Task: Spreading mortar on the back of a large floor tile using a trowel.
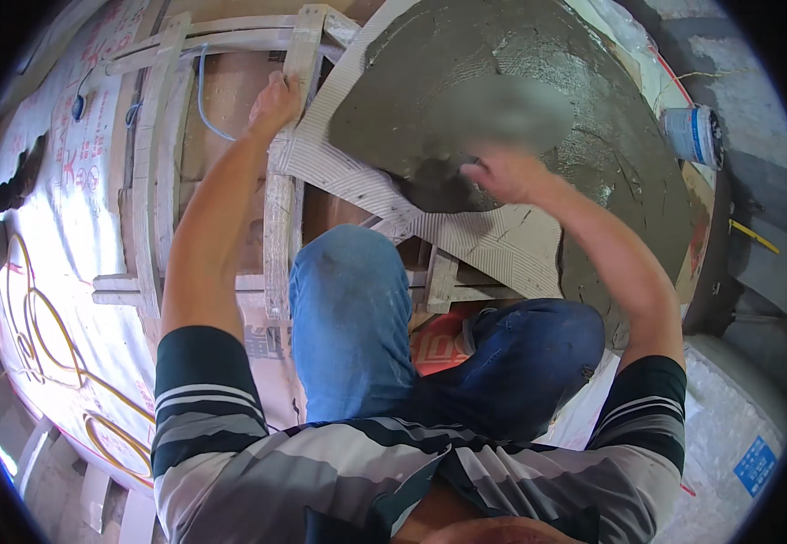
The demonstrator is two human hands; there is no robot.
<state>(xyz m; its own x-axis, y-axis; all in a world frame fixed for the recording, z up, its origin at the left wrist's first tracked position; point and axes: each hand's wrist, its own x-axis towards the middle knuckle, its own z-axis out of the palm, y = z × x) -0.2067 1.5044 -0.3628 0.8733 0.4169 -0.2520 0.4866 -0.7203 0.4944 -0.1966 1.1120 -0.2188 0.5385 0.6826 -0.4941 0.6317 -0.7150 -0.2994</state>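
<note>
Wet grey mortar (pixel 393 100) covers most of a large pale slab with a ridged surface (pixel 479 245), which lies over a wooden frame. My right hand (pixel 507 174) is closed over the near part of the mortar. It grips what looks like a trowel (pixel 511 111), its flat grey shape smeared by motion and lying on the mortar. The handle is mostly hidden by my fingers. At the slab's left edge, my left hand (pixel 273 102) is closed around an upright wooden slat (pixel 306 45) of the frame.
My bent knees (pixel 352 290) are close to the slab's near edge. A white and blue bucket (pixel 691 136) lies beyond the slab's right side. Yellow hose (pixel 48 326) coils over silvery sheeting (pixel 76 236) at left. A plastic-wrapped block (pixel 729 408) sits at lower right.
</note>
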